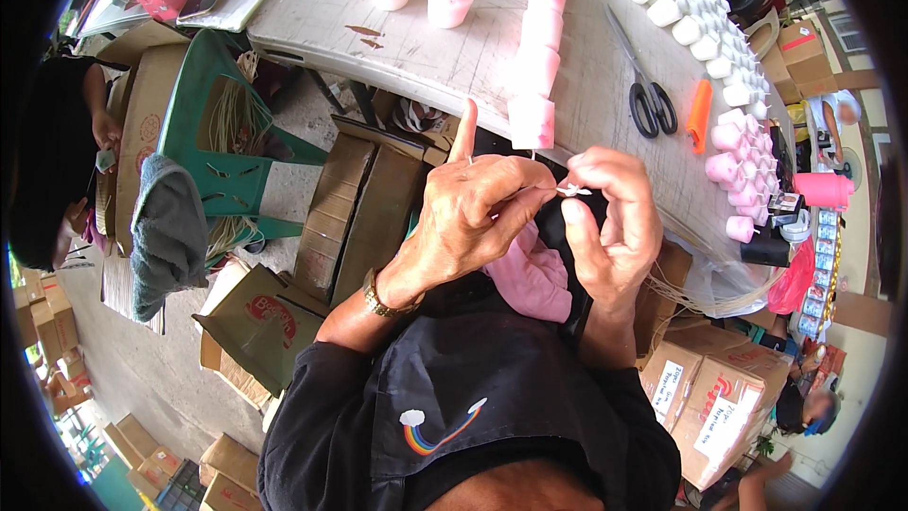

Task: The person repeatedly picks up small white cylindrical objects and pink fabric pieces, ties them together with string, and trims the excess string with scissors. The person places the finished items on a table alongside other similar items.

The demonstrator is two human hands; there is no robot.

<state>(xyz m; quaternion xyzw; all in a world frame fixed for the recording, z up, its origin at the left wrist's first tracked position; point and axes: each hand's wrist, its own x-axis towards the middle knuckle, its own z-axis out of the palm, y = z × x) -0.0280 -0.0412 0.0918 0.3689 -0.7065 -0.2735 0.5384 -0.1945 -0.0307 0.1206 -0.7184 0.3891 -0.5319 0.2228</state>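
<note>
My left hand (pixel 473 213) and my right hand (pixel 610 218) meet in front of my chest. Between their fingertips they pinch a small white piece on a thin string (pixel 574 191). My left index finger points upward; a gold watch (pixel 383 301) sits on that wrist. Under my hands lie a pink cloth (pixel 534 279) and a black piece of fabric. Just beyond my hands stands a row of pink candles (pixel 539 57) on the white table (pixel 397 43).
Black scissors (pixel 648 95) and an orange cutter (pixel 698 114) lie on the table, with rows of white cups (pixel 695 24) and pink cups (pixel 738 166). A green plastic chair (pixel 222 132) with a grey cloth stands left, cardboard boxes (pixel 355 218) below. Another person sits at far left.
</note>
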